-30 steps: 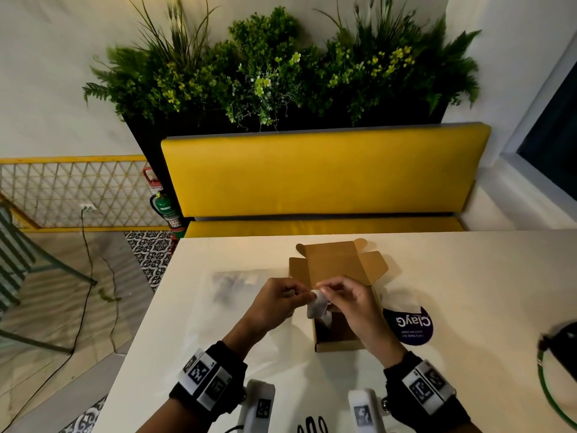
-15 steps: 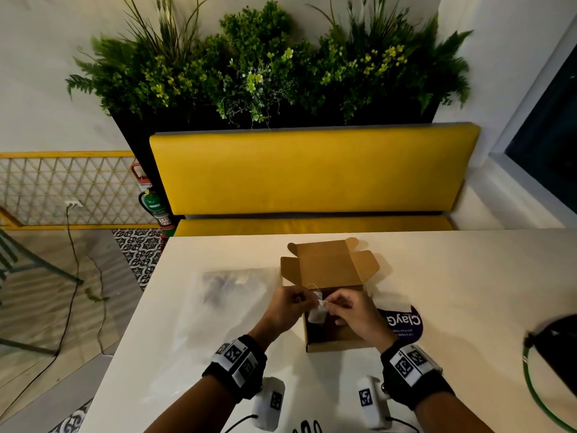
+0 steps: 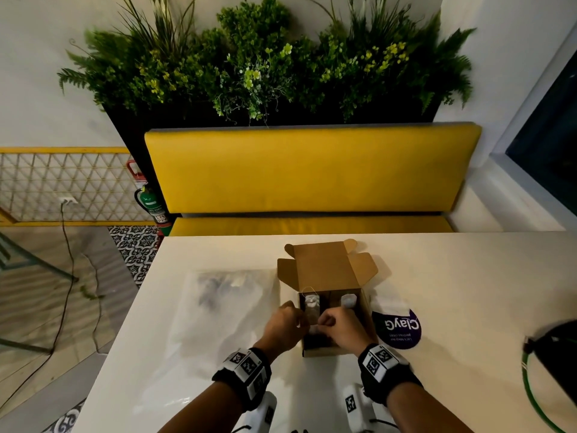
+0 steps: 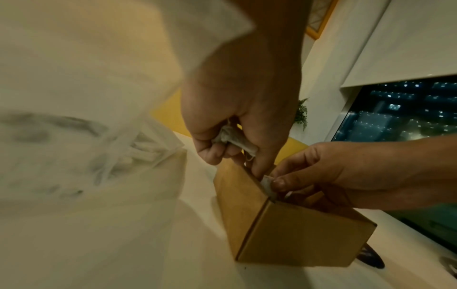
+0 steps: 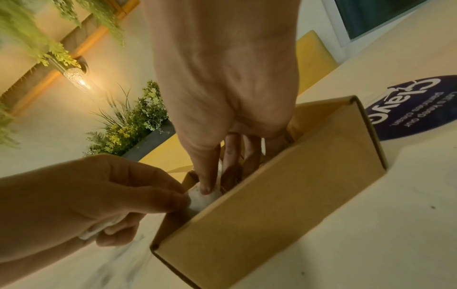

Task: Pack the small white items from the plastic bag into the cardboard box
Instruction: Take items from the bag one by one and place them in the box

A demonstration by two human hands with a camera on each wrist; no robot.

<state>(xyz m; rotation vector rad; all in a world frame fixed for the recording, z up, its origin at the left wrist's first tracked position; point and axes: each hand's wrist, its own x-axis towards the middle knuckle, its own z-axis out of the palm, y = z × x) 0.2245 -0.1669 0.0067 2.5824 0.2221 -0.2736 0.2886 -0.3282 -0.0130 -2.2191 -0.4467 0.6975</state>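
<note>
Both hands have dropped since a second ago, bringing the small white item (image 5: 204,197) down into the near left corner of the cardboard box (image 3: 324,267). Left hand (image 3: 282,323) and right hand (image 3: 342,326) each pinch it. Left of the box, the plastic bag (image 3: 218,304) lies flat on the surface (image 3: 468,276).

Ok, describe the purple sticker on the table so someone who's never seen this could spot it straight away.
Start at the white table and find the open cardboard box in its middle. The purple sticker lies flat on the table along the box's right side. It alone is dark and rounded, with white lettering.
</note>
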